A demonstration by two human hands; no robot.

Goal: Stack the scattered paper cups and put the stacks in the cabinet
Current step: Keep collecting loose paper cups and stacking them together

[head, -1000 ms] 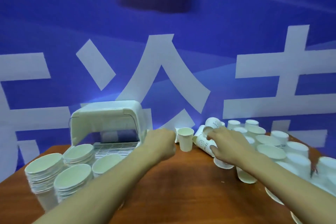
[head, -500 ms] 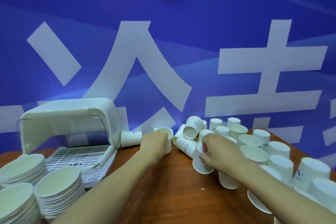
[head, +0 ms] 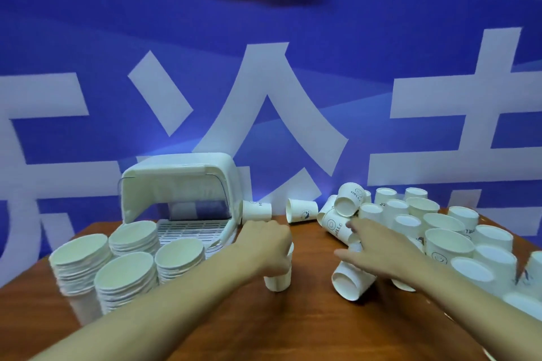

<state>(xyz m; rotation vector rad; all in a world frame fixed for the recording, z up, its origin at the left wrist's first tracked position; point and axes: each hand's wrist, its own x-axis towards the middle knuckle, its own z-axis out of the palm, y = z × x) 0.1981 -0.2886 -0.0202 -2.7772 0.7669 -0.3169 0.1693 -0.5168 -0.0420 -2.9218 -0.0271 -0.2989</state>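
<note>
Stacking was judged under way: an upright cup (head: 277, 277) was gripped by the left hand (head: 267, 243), and a tipped cup (head: 350, 280), due nesting next, was reached by the spread-fingered right hand (head: 378, 249).

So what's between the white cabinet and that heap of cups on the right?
Two lie on their sides: one cup right beside the cabinet, another cup nearer the heap, with bare table around. The head view shows it.
</note>
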